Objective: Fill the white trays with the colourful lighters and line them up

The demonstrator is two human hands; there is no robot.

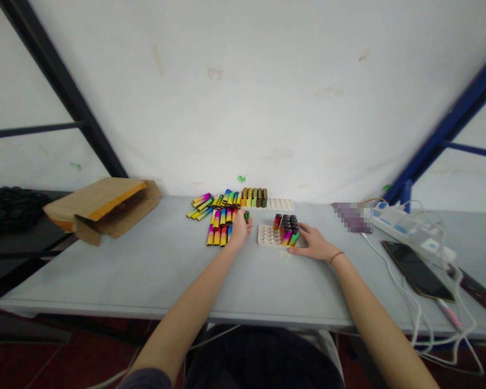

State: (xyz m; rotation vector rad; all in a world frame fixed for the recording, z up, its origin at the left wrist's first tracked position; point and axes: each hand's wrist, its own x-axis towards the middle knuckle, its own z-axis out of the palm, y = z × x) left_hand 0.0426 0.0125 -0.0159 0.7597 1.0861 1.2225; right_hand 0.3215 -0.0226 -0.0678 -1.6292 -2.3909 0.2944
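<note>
My left hand [240, 231] is closed around a small tube with a dark green end [247, 216], mostly hidden by the fingers. Beside it, a pile of shiny rainbow-coloured tubes [216, 235] lies on the table. My right hand [314, 243] has its thumb and fingers spread around the right end of a white tray with round pockets [267, 236]. Dark-topped tubes [290, 226] stand upright in the tray's right part, several of them close to those fingers. One reddish tube [277, 221] stands a little left of that group. Whether my fingers press on the tray is unclear.
Behind the pile, upright gold and dark tubes [254, 198] stand beside another white pocketed tray [281, 204]. An open brown paper bag [105, 202] lies at the left. At the right are a phone [419, 270], a power strip [405, 229] and tangled white cables [419, 319].
</note>
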